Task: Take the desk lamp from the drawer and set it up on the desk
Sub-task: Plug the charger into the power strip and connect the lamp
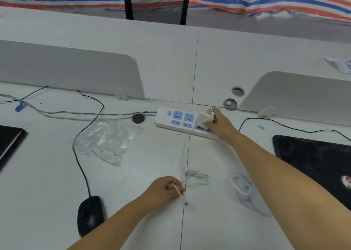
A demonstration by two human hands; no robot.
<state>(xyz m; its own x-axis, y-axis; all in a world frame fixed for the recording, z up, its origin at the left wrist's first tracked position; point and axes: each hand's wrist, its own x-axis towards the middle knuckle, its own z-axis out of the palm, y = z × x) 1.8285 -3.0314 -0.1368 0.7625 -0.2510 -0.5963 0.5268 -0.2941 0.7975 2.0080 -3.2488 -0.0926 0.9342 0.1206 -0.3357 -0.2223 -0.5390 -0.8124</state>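
The white desk lamp (pixel 245 192) lies on the desk at the lower right, partly behind my right forearm. My right hand (pixel 220 123) reaches far forward and grips a white plug adapter (pixel 202 117) over the right end of the white and blue power strip (pixel 176 119). A thin white cable (pixel 185 151) runs from the adapter down to a loose tangle on the desk. My left hand (pixel 167 189) is closed on the cable's other end, with the small connector (pixel 185 201) sticking out below the fingers.
A black mouse (pixel 90 214) with its cord lies at the lower left. A crumpled clear plastic bag (pixel 106 140) sits left of centre. Dark laptops lie at the far left (pixel 9 143) and right (pixel 319 160). Grey dividers (pixel 76 73) and cable holes (pixel 138 119) line the back.
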